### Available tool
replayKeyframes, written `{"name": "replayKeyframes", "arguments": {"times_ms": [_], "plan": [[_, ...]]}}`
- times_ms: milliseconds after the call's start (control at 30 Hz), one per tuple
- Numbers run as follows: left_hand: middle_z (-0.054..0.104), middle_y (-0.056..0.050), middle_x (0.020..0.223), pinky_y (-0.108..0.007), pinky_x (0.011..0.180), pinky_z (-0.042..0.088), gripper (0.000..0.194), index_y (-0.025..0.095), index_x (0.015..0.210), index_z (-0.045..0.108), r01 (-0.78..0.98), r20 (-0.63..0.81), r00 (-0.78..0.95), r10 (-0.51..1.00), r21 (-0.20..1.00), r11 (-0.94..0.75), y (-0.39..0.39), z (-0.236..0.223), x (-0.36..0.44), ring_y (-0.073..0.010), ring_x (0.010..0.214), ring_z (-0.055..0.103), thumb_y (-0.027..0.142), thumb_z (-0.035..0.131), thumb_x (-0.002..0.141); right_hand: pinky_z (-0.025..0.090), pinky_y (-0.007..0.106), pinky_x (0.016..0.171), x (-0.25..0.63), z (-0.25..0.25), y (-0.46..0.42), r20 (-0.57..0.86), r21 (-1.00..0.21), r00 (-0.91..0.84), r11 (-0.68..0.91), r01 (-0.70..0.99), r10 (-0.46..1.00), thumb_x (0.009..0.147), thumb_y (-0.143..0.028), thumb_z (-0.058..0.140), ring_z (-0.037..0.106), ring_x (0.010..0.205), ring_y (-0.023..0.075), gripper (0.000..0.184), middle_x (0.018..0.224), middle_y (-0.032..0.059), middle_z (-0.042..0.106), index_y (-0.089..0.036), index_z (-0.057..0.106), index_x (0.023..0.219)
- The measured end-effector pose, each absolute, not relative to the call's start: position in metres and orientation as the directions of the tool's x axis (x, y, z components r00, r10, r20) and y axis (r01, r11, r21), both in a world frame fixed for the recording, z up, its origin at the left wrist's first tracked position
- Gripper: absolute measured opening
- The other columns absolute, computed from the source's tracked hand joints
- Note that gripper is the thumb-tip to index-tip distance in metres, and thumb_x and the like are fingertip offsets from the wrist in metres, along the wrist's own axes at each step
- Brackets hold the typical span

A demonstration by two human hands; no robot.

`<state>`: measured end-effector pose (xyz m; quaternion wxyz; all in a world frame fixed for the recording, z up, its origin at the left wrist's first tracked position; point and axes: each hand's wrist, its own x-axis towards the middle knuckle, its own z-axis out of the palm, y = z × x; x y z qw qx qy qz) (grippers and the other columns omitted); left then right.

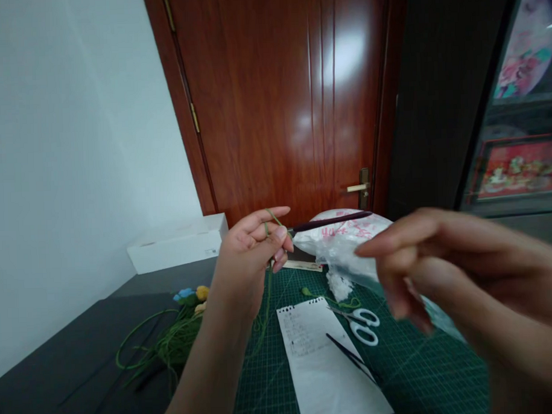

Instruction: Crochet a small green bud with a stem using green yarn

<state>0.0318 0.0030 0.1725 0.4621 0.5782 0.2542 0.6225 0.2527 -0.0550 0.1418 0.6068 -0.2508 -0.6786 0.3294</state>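
Left hand (248,250) gripping dark rod (331,222) and green cord (271,298); right hand (459,279) loosely open
Green cutting mat (426,365), notepaper (326,356), scissors (359,326), glossy wooden door (272,98) behind

Domestic room, evidently a home: far wooden door (272,98) with brass lever handle (358,188), framed picture (522,174) right, green cutting mat (426,371) on dark bench (82,352).

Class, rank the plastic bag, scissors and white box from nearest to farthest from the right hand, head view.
From the right hand:
1. Plastic bag, just behind the fingers.
2. Scissors, on the green cutting mat.
3. White box, far left by the wall.
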Motion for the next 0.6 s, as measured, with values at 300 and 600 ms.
{"name": "replayKeyframes", "arguments": {"times_ms": [300, 600], "plan": [[0.064, 0.000, 0.066, -0.023, 0.046, 0.033, 0.033, 0.012, 0.114, 0.068, -0.265, 0.463, 0.185, 0.867, 0.873, -0.409, 0.003, 0.171, 0.028, -0.0076, 0.050, 0.046, 0.021, 0.074, 0.083, 0.044, 0.024, 0.055, 0.196, 0.143, 0.018, 0.621, -0.762, -0.131, 0.557, -0.332, 0.773, 0.093, -0.051, 0.067, 0.056, 0.059, 0.0108, 0.036, 0.073, -0.0011, 0.066, -0.021, 0.068, 0.113], [0.069, -0.001, 0.075, -0.024, 0.053, 0.047, 0.040, 0.010, 0.123, 0.063, -0.245, 0.519, 0.304, 0.799, 0.853, -0.461, 0.007, 0.169, 0.024, -0.0104, 0.055, 0.060, 0.016, 0.072, 0.085, 0.044, 0.021, 0.059, 0.173, 0.129, 0.019, 0.661, -0.680, -0.006, 0.595, -0.428, 0.751, 0.091, -0.039, 0.075, 0.057, 0.059, 0.0085, 0.022, 0.069, -0.0040, 0.065, -0.021, 0.064, 0.084]]}}
